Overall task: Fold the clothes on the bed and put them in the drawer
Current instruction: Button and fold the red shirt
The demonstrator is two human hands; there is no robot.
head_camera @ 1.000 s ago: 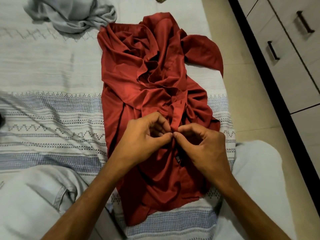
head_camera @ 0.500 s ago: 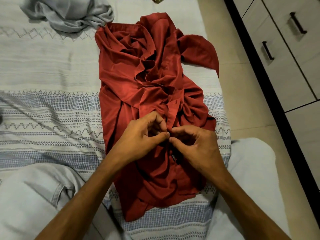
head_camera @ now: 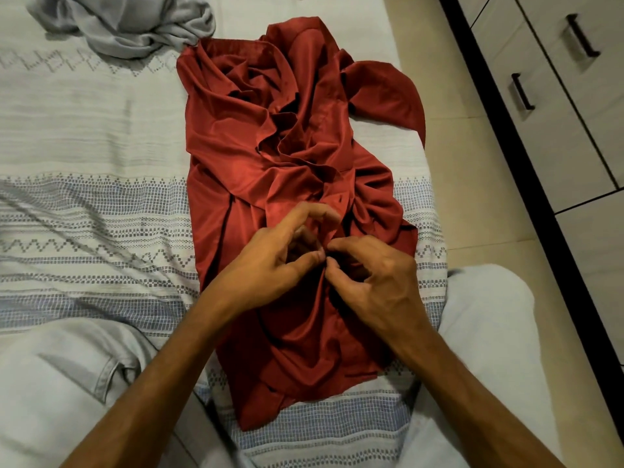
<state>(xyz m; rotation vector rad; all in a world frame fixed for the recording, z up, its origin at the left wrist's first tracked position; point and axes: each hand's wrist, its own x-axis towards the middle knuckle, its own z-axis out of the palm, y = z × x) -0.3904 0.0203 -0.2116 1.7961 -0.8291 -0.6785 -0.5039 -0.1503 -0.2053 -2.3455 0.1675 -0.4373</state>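
A rumpled red button-up shirt (head_camera: 256, 157) lies lengthwise on the bed (head_camera: 84, 136), its collar end far from me and one sleeve spread toward the bed's right edge. My left hand (head_camera: 273, 258) and my right hand (head_camera: 374, 275) meet over the shirt's front strip, thumbs and fingertips pinching the red cloth between them. The left hand's index finger is raised and blurred. A grey garment (head_camera: 128, 25) lies crumpled at the top left of the bed. Closed drawers (head_camera: 553, 106) with dark handles stand at the right.
My knees in light grey trousers (head_camera: 54, 383) frame the shirt at the bottom left and bottom right. A strip of beige floor (head_camera: 449, 136) separates the bed's right edge from the drawer unit. The bedspread has blue patterned bands.
Both hands stay pinched at the same spot on the shirt's front. The left hand's fingers have opened up slightly and lifted. The shirt has barely shifted.
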